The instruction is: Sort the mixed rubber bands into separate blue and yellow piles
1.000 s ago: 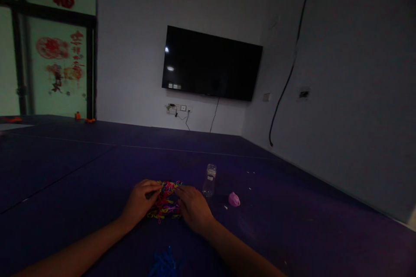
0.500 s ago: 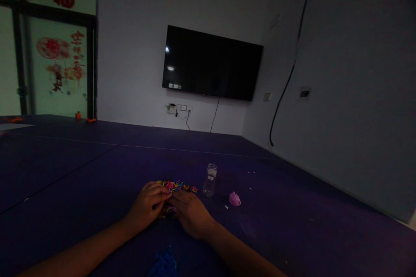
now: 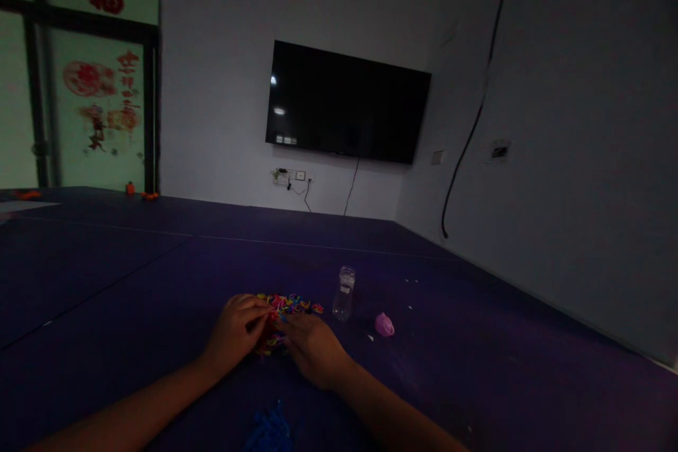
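A pile of small thin multicoloured pieces, some of them loop-shaped (image 3: 289,304), lies on the dark purple table between my hands. My left hand (image 3: 241,328) is at the pile's left side, thumb and fingertips brought together over it; anything between them is too small to make out. My right hand (image 3: 312,346) rests at the pile's right side, its fingers stretched out over the pieces, and the fingertips are partly lost among them. Closer to me, between my forearms, is a separate heap of blue pieces (image 3: 269,429).
Just right of the pile stands a clear bottle (image 3: 344,296), uncapped. Beside it lies a pink cap-like piece (image 3: 384,325) with a loop. White scraps (image 3: 371,337) dot the table's right part. Orange objects (image 3: 150,195) sit at the far left edge.
My fingertips have moved slightly apart, showing more of the coloured pieces between them. The bottle, pink piece and blue heap stay in place.
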Demonstrator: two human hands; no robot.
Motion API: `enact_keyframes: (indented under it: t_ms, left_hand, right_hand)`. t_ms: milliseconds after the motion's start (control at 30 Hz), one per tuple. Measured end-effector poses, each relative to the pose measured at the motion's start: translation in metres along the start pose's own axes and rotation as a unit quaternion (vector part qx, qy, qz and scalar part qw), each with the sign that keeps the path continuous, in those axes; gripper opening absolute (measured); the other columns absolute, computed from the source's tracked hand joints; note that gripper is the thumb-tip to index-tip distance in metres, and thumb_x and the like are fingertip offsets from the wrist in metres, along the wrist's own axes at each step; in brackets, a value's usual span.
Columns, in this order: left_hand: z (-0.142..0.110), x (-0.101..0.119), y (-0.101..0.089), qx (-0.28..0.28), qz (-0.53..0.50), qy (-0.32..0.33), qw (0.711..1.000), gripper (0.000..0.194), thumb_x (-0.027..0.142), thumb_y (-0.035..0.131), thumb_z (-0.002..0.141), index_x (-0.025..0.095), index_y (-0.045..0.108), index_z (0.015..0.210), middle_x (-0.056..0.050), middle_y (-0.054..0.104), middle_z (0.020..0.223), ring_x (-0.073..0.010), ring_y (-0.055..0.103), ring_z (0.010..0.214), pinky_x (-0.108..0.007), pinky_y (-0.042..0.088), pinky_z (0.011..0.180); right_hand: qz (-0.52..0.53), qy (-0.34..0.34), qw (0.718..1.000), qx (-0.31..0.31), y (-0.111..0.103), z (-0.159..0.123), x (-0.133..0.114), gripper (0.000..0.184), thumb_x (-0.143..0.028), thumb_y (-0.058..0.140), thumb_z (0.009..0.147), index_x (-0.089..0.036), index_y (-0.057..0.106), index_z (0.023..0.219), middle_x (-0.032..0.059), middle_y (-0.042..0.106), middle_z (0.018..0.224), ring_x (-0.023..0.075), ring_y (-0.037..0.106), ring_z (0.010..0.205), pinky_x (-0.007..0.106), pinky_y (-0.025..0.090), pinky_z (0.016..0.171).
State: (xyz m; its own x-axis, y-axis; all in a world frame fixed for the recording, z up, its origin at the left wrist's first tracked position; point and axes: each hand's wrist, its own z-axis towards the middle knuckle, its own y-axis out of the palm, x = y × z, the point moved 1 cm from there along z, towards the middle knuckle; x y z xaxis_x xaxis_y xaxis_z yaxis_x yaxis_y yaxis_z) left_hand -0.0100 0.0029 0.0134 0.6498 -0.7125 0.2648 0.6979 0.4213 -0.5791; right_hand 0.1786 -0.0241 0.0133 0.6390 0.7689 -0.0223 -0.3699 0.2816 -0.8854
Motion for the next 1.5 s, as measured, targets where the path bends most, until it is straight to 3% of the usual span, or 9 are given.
enact_keyframes:
  t_ms: [133,300,467,700,867,1500]
  left_hand:
    - [0.0026,-0.0005,-0.0013,0.011,-0.025,-0.043,0.999,0.021,0.019,0.05,0.077,0.021,0.07,0.08,-0.005,0.07,0.084,-0.0211,0.062,0.082,-0.037,0.049,0.078]
    - [-0.0004,0.0034,0.0034,-0.027,-0.064,0.012,0.998,0.023,0.02,0.047,0.08,0.023,0.068,0.089,-0.005,0.069,0.098,-0.0212,0.059,0.096,-0.038,0.046,0.087]
    - [-0.0033,0.0024,0.0068,-0.032,-0.041,0.044,0.998,0.021,0.018,0.05,0.078,0.021,0.067,0.09,-0.006,0.069,0.088,-0.0206,0.061,0.086,-0.036,0.047,0.081]
    - [-0.0033,-0.0006,0.0057,-0.028,-0.013,0.018,0.999,0.018,0.021,0.053,0.078,0.022,0.068,0.089,-0.005,0.069,0.085,-0.0222,0.061,0.085,-0.037,0.048,0.078]
    - [-0.0026,0.0019,0.006,-0.023,-0.013,0.062,0.998,0.016,0.024,0.051,0.082,0.022,0.067,0.084,-0.004,0.069,0.083,-0.0204,0.061,0.083,-0.038,0.047,0.081]
    - [-0.0028,-0.0011,0.0079,-0.032,-0.021,0.03,0.999,0.017,0.012,0.053,0.075,0.021,0.065,0.082,-0.003,0.069,0.083,-0.0211,0.061,0.083,-0.039,0.046,0.082]
  right_hand:
    - [-0.004,0.0,1.0,0.002,-0.0005,-0.0003,-0.0004,0.037,-0.019,0.039,0.088,-0.016,0.048,0.124,0.0095,0.056,0.12,0.018,0.051,0.107,0.03,0.04,0.092]
    - [0.004,-0.001,1.0,-0.001,-0.0028,0.0007,-0.0024,0.036,-0.018,0.038,0.088,-0.016,0.049,0.123,0.0095,0.055,0.121,0.0184,0.051,0.109,0.031,0.04,0.092]
    - [0.016,-0.01,1.0,-0.014,-0.0032,0.002,-0.0028,0.033,-0.017,0.036,0.089,-0.016,0.052,0.117,0.0086,0.057,0.118,0.0177,0.052,0.106,0.03,0.04,0.092]
    - [0.013,-0.005,1.0,-0.012,-0.0051,0.0024,-0.0048,0.032,-0.016,0.037,0.088,-0.017,0.052,0.116,0.0083,0.057,0.117,0.0181,0.053,0.104,0.029,0.041,0.09]
    - [0.003,-0.027,0.999,-0.018,-0.0039,0.0029,-0.0041,0.029,-0.016,0.037,0.088,-0.017,0.053,0.113,0.0076,0.061,0.108,0.0179,0.055,0.098,0.029,0.042,0.087]
    - [-0.011,-0.037,0.999,0.025,-0.0023,-0.0011,-0.0028,0.036,-0.016,0.037,0.089,-0.016,0.049,0.122,0.0084,0.053,0.125,0.0186,0.051,0.109,0.031,0.042,0.092]
